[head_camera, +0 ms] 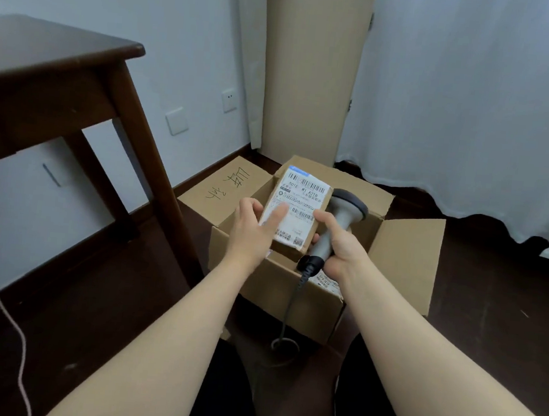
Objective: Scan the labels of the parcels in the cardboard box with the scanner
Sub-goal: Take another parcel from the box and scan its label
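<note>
An open cardboard box (269,287) stands on the dark floor with its flaps spread. Above it I hold a small brown parcel (299,210) with a white shipping label facing up. My left hand (251,229) grips the parcel's left edge, thumb lying across the label. My right hand (336,243) is wrapped around the grey handle of the scanner (340,213), whose dark head points away, just right of the parcel; its fingertips also touch the parcel's right edge. Another labelled parcel (328,282) shows inside the box under my right wrist.
A dark wooden table (63,66) stands to the left, its leg close to the box. The scanner's cable (286,321) hangs down over the box front. A pink cord (21,351) lies on the floor at left. White curtains (474,109) and a beige panel (311,78) stand behind.
</note>
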